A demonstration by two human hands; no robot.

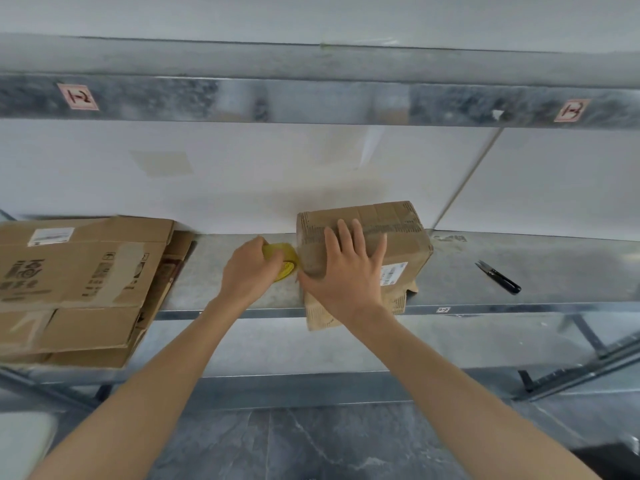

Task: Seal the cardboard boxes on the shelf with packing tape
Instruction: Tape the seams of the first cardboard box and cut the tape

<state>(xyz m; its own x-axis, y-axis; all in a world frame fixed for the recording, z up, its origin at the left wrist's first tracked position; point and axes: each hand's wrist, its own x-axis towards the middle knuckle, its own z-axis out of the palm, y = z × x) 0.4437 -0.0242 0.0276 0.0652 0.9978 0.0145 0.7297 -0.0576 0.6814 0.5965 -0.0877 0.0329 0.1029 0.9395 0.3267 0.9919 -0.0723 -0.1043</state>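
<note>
Spread flat, my right hand (346, 271) presses on the small cardboard box (391, 233), which sits on the metal shelf (540, 258) with a loose flap hanging over the front edge. My left hand (251, 268) grips the yellow tape roll (283, 258) against the box's left side. Flattened cartons (79, 282) lie well left of the box; black snips (498, 277) lie to its right.

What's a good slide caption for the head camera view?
Left hand grips a yellow tape roll beside a cardboard box that the flat right hand presses; thread snips lie right of it.
</note>
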